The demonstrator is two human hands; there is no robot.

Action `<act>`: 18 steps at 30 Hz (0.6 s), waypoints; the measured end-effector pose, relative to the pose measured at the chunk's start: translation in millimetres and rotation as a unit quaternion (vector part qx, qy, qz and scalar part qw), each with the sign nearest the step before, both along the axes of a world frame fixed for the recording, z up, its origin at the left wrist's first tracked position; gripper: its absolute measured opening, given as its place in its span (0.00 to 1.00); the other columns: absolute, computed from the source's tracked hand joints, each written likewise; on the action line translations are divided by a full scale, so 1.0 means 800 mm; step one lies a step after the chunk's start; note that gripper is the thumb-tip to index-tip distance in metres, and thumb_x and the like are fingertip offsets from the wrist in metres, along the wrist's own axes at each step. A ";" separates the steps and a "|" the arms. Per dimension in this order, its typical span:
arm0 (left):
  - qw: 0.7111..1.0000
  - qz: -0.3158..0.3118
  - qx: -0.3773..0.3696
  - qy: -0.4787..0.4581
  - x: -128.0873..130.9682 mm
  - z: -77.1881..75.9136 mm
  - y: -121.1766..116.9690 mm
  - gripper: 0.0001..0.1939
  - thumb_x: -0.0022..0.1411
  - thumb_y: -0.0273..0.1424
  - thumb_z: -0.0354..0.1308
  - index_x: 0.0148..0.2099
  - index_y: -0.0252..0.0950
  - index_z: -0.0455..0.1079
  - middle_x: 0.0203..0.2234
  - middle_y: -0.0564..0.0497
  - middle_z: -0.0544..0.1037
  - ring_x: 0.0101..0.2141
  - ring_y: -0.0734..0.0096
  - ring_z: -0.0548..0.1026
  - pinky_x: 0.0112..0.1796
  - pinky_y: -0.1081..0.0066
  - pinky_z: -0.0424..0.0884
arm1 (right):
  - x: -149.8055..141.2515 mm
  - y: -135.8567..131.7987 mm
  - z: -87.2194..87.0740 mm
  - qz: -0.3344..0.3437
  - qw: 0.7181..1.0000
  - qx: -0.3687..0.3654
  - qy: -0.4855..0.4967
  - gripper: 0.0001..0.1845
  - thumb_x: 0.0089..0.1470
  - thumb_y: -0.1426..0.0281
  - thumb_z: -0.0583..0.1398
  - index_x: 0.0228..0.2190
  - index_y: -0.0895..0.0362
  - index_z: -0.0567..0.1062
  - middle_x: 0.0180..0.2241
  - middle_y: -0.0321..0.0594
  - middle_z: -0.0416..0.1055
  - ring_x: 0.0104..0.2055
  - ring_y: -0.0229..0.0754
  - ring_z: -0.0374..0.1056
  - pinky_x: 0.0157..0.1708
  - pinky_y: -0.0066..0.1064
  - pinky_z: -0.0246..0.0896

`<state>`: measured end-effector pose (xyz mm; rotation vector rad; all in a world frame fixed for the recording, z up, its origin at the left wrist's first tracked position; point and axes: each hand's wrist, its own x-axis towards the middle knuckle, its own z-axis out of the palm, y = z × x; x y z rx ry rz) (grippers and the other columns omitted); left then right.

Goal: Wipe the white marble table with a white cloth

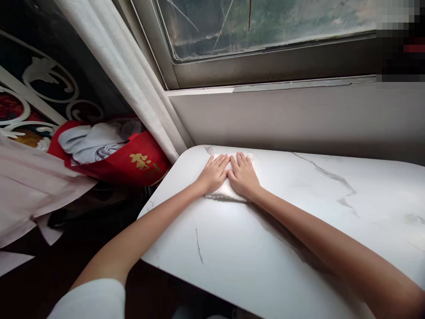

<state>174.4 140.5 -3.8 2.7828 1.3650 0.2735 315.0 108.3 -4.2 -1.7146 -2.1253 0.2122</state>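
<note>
White cloth (pixel 224 191) lay under both hands, on top of the table (pixel 229 248), w/ its near edge poking out b/w the wrists. L hand (pixel 214 174) & R hand (pixel 245 174) were open and flat on it, fingers pointing away, not gripping it. They sat side by side; couldn't tell for sure if they touched. Step in hand looked like pressing the cloth down on the table. Next move, I'd guess, called for flat palms & the same push from both sides, so the cloth wouldn't bunch up or slip out.

One container showed well: a red bag (pixel 149 155), off to the left of L hand & well apart from it, w/ gold marks on its side. Its top was open & pale clothes (pixel 94 141) were heaped inside. Couldn't see what was under them. A curtain (pixel 133 75) hung b/w the bag & the window (pixel 265 26), which was up past both hands. Farther left of L hand was a pink sheet (pixel 33 186), near the bag.
</note>
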 end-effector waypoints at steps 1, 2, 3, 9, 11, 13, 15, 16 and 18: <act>1.000 -0.007 -0.003 0.000 0.003 0.000 0.025 0.25 0.67 0.30 0.38 0.64 0.30 0.50 0.62 0.45 0.54 0.62 0.69 0.49 0.61 0.61 0.39 | -0.002 0.021 -0.001 -0.020 1.000 0.013 -0.005 0.30 0.58 0.70 0.46 0.60 0.70 0.55 0.64 0.58 0.43 0.66 0.53 0.36 0.62 0.45 0.33; 1.000 -0.011 -0.006 -0.001 0.004 0.000 0.049 0.25 0.67 0.30 0.38 0.64 0.30 0.51 0.62 0.46 0.55 0.62 0.69 0.49 0.61 0.62 0.39 | -0.004 0.039 -0.001 -0.040 0.999 0.026 -0.007 0.30 0.57 0.70 0.47 0.59 0.70 0.56 0.64 0.58 0.43 0.66 0.53 0.37 0.62 0.44 0.34; 1.000 -0.014 -0.008 -0.003 0.004 0.001 0.070 0.25 0.66 0.30 0.38 0.64 0.31 0.51 0.62 0.46 0.55 0.62 0.70 0.49 0.61 0.62 0.39 | -0.008 0.056 -0.001 -0.057 0.998 0.038 -0.007 0.30 0.57 0.70 0.47 0.59 0.70 0.57 0.64 0.58 0.44 0.65 0.53 0.38 0.61 0.44 0.35; 1.000 -0.021 -0.004 -0.020 -0.025 -0.001 0.147 0.24 0.66 0.30 0.39 0.62 0.33 0.55 0.61 0.46 0.59 0.60 0.67 0.54 0.60 0.60 0.43 | -0.045 0.117 -0.006 -0.088 0.992 0.087 -0.009 0.28 0.57 0.71 0.46 0.55 0.73 0.62 0.59 0.59 0.57 0.62 0.52 0.47 0.60 0.45 0.35; 0.999 -0.025 0.002 -0.023 -0.042 -0.005 0.158 0.24 0.65 0.31 0.39 0.62 0.33 0.56 0.60 0.46 0.60 0.60 0.66 0.55 0.60 0.59 0.44 | -0.059 0.126 -0.008 -0.084 0.992 0.092 -0.005 0.28 0.57 0.71 0.46 0.55 0.74 0.62 0.58 0.59 0.58 0.62 0.53 0.48 0.60 0.45 0.35; 0.999 -0.020 0.006 -0.028 -0.058 -0.010 0.164 0.24 0.65 0.31 0.39 0.62 0.33 0.55 0.60 0.45 0.59 0.60 0.65 0.55 0.60 0.58 0.43 | -0.072 0.131 -0.009 -0.073 0.993 0.093 0.001 0.28 0.57 0.70 0.46 0.55 0.74 0.62 0.58 0.59 0.58 0.62 0.53 0.48 0.60 0.44 0.34; 0.999 -0.011 0.003 -0.032 -0.074 -0.013 0.163 0.25 0.65 0.31 0.39 0.62 0.32 0.55 0.61 0.45 0.58 0.60 0.65 0.54 0.60 0.58 0.43 | -0.084 0.130 -0.010 -0.060 0.994 0.089 0.010 0.28 0.57 0.70 0.46 0.56 0.74 0.61 0.58 0.59 0.57 0.62 0.52 0.47 0.60 0.43 0.33; 0.999 -0.007 -0.001 -0.034 -0.082 -0.014 0.159 0.25 0.65 0.31 0.39 0.63 0.32 0.54 0.61 0.45 0.58 0.61 0.65 0.53 0.60 0.58 0.42 | -0.090 0.127 -0.010 -0.054 0.995 0.085 0.014 0.29 0.58 0.70 0.46 0.56 0.74 0.60 0.59 0.59 0.56 0.63 0.51 0.46 0.61 0.43 0.32; 0.999 -0.003 -0.010 -0.035 -0.098 -0.013 0.147 0.25 0.65 0.31 0.38 0.63 0.33 0.53 0.62 0.47 0.56 0.61 0.66 0.52 0.60 0.59 0.41 | -0.102 0.115 -0.010 -0.042 0.996 0.072 0.024 0.30 0.58 0.68 0.46 0.57 0.74 0.58 0.60 0.60 0.54 0.64 0.51 0.44 0.61 0.44 0.29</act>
